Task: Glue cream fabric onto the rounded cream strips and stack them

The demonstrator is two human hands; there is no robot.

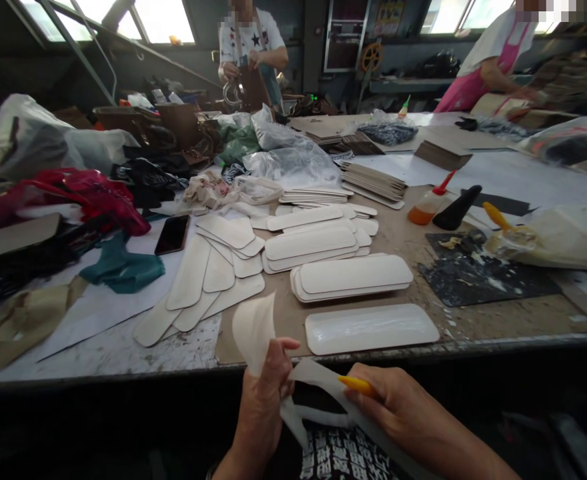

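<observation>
My left hand (266, 393) is closed around a thin, off-white flexible strip (256, 327), which curls up above the fingers and hangs in bands below. In my right hand (398, 403) is a yellow tool (357, 385) with a tapered end; its other end is hidden in the fingers. A white band (318, 373) of the strip runs between both hands, over my lap. Just beyond, at the table edge, lies a glossy white rounded panel (371, 328). Behind it sits a stack of similar panels (356, 273), and more are fanned out (218, 267) on the left.
A glue bottle (431, 200) with a red nozzle stands beside a black tapered object (457, 208). Near them is a smeared black board (493, 273). A phone (172, 235), teal cloth (123, 263) and plastic bags (293, 157) lie leftward. Two people work across the table.
</observation>
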